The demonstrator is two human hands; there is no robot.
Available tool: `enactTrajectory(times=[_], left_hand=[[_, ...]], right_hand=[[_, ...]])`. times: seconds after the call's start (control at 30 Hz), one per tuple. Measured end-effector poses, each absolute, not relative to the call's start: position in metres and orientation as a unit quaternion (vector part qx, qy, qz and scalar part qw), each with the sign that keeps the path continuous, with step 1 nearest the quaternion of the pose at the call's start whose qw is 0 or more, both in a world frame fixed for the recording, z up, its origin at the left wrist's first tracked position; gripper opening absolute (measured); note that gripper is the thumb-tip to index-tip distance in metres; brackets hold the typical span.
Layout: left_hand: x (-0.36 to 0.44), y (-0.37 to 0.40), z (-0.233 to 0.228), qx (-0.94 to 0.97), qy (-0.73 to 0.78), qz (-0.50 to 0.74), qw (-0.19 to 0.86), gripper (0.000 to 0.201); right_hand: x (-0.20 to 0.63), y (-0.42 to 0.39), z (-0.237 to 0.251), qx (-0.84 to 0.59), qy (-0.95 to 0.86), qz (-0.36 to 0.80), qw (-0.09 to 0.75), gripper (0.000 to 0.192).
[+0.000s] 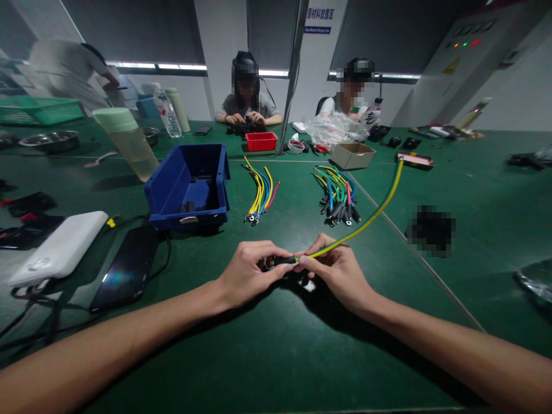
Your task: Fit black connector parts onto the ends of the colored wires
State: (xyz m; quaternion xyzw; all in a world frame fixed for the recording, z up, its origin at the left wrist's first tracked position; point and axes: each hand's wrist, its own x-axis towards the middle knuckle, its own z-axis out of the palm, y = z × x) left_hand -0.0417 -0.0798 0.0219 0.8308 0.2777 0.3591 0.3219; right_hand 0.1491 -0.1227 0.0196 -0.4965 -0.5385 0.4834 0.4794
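My left hand [250,270] and my right hand [334,267] meet low over the green table [276,345]. Together they pinch the near end of a long yellow-green wire [379,210]. My left fingers grip a small black sleeve [282,261] at that end. My right fingers hold the wire just behind it. The wire curves away to the right and far side of the table. A small white bit lies on the table under my hands.
A blue bin [190,187] with small black parts stands to the left. Two bundles of coloured wires [260,192] [338,195] lie ahead. A phone [127,267] and a white power bank [60,247] sit at the left. Two people work at the far side.
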Motion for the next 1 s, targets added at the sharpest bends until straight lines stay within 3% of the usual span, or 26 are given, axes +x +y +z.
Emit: enactTrajectory(times=[1.0], left_hand=[[-0.0423, -0.0817, 0.0199, 0.836, 0.282, 0.327, 0.338, 0.021]], right_hand=[[0.1518, -0.1214, 0.0171, -0.479, -0.519, 0.519, 0.482, 0.029]])
